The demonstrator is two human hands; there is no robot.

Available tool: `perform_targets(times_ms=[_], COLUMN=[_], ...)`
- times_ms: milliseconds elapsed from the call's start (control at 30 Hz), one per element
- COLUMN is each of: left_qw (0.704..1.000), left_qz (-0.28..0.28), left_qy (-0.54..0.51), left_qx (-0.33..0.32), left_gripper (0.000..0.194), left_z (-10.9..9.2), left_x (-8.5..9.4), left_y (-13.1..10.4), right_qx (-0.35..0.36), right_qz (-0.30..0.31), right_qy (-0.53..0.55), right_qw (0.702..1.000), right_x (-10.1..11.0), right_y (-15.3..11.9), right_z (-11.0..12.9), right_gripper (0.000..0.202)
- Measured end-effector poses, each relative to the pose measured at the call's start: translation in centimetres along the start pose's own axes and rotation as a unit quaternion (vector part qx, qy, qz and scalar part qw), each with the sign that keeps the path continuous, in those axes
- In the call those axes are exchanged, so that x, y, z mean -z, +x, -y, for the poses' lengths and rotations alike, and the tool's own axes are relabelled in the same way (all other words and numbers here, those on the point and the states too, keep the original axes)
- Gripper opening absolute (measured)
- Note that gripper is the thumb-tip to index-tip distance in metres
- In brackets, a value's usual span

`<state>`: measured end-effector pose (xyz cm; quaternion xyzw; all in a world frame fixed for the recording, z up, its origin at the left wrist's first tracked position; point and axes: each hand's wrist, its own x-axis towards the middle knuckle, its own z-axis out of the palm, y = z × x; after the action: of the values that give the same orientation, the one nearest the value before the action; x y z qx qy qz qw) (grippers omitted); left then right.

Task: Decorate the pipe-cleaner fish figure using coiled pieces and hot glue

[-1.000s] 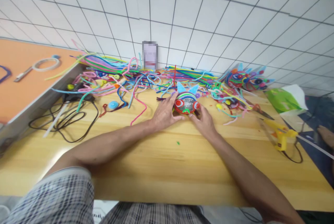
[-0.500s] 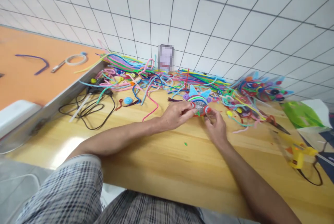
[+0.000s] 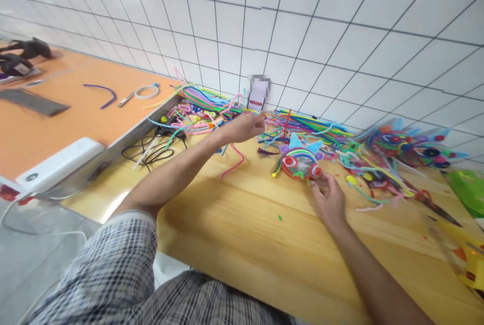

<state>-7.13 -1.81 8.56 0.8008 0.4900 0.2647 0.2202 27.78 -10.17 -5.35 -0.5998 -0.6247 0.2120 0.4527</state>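
My right hand (image 3: 330, 199) pinches the lower right edge of a small mask-like craft (image 3: 302, 165). It has a silvery middle, red-and-white round eyes, rainbow bands of pipe cleaner and pale blue pointed ears. The craft is held just above the table. My left hand (image 3: 247, 127) is off it, stretched over the heap of pipe cleaners close to a phone (image 3: 257, 95) leaning on the wall. Its fingers are partly bent and a little blurred, with one reaching out further; nothing shows in them. A dark red tassel (image 3: 266, 152) lies left of the craft.
Loose pipe cleaners (image 3: 310, 125) line the wall. Two finished-looking colourful masks (image 3: 412, 146) stand at the right, near scissors (image 3: 434, 206) and a yellow glue gun (image 3: 474, 264). A black cable (image 3: 145, 156) coils at left. A white power strip (image 3: 62, 163) sits beside the orange table (image 3: 86, 123).
My left hand has let go of the craft and moved up and left toward the phone. My right hand keeps the craft. The view has swung left.
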Motion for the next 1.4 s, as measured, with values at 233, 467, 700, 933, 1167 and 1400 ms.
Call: perform_targets(times_ms=[233, 467, 700, 933, 1167, 1400], left_qw=[0.972, 0.942, 0.947, 0.961, 0.958, 0.919], left_qz=[0.030, -0.025, -0.054, -0.037, -0.074, -0.141], left_qy=[0.050, 0.167, 0.163, 0.107, -0.074, -0.280], left_qx=[0.228, 0.289, 0.270, 0.251, 0.267, 0.239], left_gripper=[0.011, 0.006, 0.013, 0.015, 0.011, 0.022], left_z=[6.1, 11.8, 13.8, 14.4, 14.1, 12.7], left_x=[9.5, 7.9, 5.6, 6.0, 9.0, 9.6], left_y=[-2.7, -3.6, -3.9, -4.6, -5.8, -6.8], right_qx=[0.006, 0.001, 0.000, 0.007, 0.006, 0.067], right_qz=[-0.001, 0.001, -0.001, 0.000, -0.018, -0.078], right_qy=[-0.007, 0.007, 0.002, -0.007, 0.003, -0.010], right_qw=[1.000, 1.000, 1.000, 1.000, 1.000, 0.995], right_x=[-0.2, -0.3, -0.1, -0.1, -0.3, 0.0], right_y=[0.0, 0.1, 0.1, 0.0, 0.1, -0.1], right_z=[-0.2, -0.2, 0.2, 0.2, 0.4, 0.1], right_gripper=[0.045, 0.045, 0.044, 0.042, 0.043, 0.037])
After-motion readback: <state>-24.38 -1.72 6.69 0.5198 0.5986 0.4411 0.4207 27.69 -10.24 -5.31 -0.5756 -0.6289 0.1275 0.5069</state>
